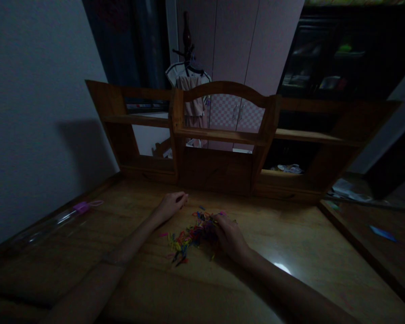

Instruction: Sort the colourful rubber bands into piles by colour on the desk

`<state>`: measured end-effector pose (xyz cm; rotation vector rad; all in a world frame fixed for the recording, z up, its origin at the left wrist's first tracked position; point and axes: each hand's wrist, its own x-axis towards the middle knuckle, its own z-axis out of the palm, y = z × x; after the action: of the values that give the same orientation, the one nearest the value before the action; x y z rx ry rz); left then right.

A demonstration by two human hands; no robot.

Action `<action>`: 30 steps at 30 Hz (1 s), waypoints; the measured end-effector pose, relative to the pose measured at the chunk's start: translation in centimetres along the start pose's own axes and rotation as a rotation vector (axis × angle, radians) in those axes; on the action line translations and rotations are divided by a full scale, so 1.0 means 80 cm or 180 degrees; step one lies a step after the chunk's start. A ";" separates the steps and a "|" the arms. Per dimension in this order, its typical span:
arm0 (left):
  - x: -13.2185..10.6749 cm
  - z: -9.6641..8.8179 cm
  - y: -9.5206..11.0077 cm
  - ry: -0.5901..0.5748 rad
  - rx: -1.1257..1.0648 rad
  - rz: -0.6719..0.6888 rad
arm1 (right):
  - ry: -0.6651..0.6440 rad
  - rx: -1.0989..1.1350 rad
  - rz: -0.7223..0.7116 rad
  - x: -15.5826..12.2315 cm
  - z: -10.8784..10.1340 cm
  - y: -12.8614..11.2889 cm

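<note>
Along the left edge of the desk (pixel 155 279), a long, clear plastic tube (pixel 59 220) is lying on its side, its smooth surface catching thin streaks of light. A pink cap (pixel 81 207) is closing the end nearer the back edge, and a thin loop (pixel 96 203) is sticking out from it.

Left of the desk's middle, the left hand (pixel 171 204) is resting on the wood, its fingers curling loosely inward; whether it is holding anything, I cannot tell.

Just beside it, around the middle of the desk, a pile of small pieces (pixel 189 236) is spreading toward the front edge. The pieces are looking thin, bent and tangled, in yellow, red, orange, blue, green and pink, densest and darkest near the right hand (pixel 231 236). That hand is reaching into the pile's right side, fingers bending down and touching it; whether they are pinching a piece, I cannot tell.

Across the back edge, a brown wooden shelf (pixel 219 134) is standing, its middle section rising in a smooth arch. A raised wooden strip (pixel 361 245) is bordering the right edge.
</note>
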<state>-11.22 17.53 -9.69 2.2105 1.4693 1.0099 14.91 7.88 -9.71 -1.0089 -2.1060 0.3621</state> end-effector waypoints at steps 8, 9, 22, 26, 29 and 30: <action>0.001 0.001 -0.001 0.0014 0.0026 0.0004 | 0.0064 0.0172 -0.0058 0.001 0.000 0.000; 0.001 0.001 -0.001 0.0018 0.0025 0.0004 | 0.0038 0.0199 -0.0037 0.001 0.000 0.000; 0.000 0.000 -0.003 -0.0018 -0.0022 0.0023 | -0.0070 0.0066 -0.0025 0.001 -0.004 -0.004; -0.001 0.000 -0.003 -0.0012 -0.0032 0.0025 | -0.0060 -0.0032 -0.0050 0.002 -0.002 -0.002; -0.001 0.001 -0.003 -0.0012 -0.0037 0.0018 | -0.0055 -0.0132 -0.0115 0.002 -0.001 0.000; -0.001 0.001 -0.003 -0.0015 -0.0037 0.0013 | -0.0050 -0.0171 -0.0143 0.002 0.000 0.001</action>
<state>-11.37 17.61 -9.91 2.2070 1.4539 1.0115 14.91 8.07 -9.67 -0.9908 -2.1589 0.2935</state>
